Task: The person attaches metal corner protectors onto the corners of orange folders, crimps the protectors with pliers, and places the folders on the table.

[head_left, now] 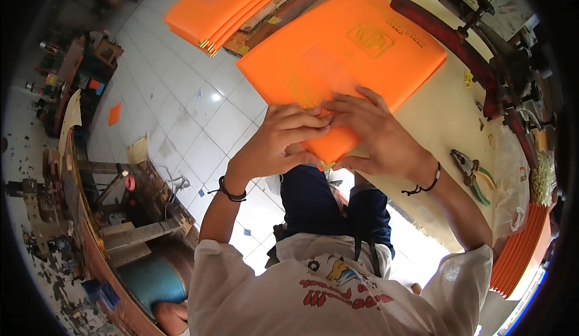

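An orange folder [289,53] with gold printing and a gold emblem lies in front of me, one corner pointing toward my body. On that corner sits a small gold-coloured corner piece [327,166]. My left hand [280,132] grips the folder left of the corner, fingers curled on top and thumb close to the gold piece. From the other side my right hand [375,132] holds the folder, its fingers bent over the cover and its thumb beside the same corner. The fingertips of both hands nearly meet on the cover. The folder's underside is hidden.
A stack of orange folders [223,10] with gold corners lies at the upper left. Pliers [470,176] with green handles rest on the pale worktop [431,137]. More orange folders [523,254] stand at the right. Another person's limb [172,318] shows at lower left.
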`<state>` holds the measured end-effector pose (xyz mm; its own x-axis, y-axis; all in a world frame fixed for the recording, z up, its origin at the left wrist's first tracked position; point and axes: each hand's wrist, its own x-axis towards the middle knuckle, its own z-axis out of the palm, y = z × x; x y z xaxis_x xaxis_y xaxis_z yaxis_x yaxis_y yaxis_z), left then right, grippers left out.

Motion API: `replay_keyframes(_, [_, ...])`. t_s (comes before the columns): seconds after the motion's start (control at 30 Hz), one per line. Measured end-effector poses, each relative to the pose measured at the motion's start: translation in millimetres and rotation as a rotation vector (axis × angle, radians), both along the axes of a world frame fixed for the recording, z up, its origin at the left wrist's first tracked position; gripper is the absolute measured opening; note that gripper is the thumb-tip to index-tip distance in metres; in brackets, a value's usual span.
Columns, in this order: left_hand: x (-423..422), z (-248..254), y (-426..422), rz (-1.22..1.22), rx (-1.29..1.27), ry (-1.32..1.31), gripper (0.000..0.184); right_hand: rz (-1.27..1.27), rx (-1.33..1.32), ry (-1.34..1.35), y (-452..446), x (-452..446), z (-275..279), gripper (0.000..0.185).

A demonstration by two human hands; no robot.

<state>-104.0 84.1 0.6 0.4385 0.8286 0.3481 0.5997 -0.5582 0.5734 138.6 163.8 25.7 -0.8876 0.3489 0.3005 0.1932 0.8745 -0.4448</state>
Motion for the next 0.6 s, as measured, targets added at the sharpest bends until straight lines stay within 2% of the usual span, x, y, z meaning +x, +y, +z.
replay_keyframes(0.37, [6,-6,-11,0.031,0.007,-0.051,0.055,0.000,0.029,0.036,-6,5,-2,0.067])
replay_keyframes(0.6, [5,4,-20,0.138,0.143,0.072,0.060,-0.195,0.120,-0.046,-36,32,5,0.060])
